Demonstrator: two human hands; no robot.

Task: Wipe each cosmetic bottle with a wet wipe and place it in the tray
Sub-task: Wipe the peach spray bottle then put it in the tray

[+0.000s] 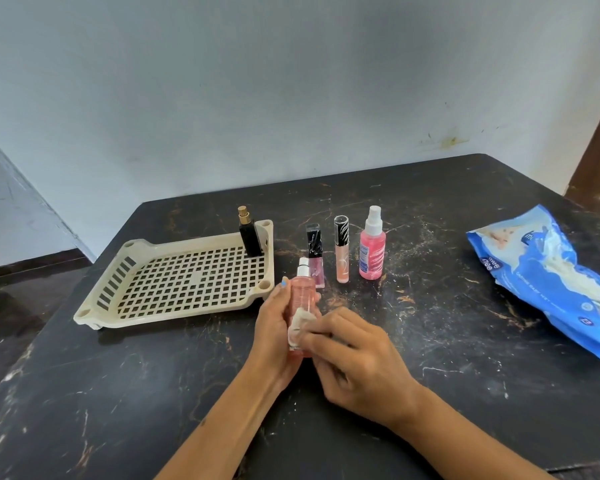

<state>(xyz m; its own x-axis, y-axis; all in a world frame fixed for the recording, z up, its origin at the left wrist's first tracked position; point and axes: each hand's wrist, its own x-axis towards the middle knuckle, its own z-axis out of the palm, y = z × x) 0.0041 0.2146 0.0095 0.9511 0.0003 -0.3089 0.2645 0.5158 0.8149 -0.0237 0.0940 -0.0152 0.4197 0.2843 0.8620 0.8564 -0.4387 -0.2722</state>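
Pink spray bottle [302, 306] mid-wipe, held above the desk [153, 393].

Head view: left hand [274, 327] grips the bottle upright; right hand [354, 355] pinches a wet wipe [300, 323] against its lower front. One black bottle [251, 237] stands in the tray [94, 313]; three others wait beside it. Next, probably: finish wiping, then set it in the tray just left.

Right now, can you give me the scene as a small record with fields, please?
surface: dark marbled table
tray: beige perforated tray, holds one black bottle upright at its far right corner
left hand: holds pink bottle upright
right hand: presses wet wipe on that bottle
waiting on table: lip gloss with black cap, peach lip gloss, pink spray bottle
wipes pack: blue, at right
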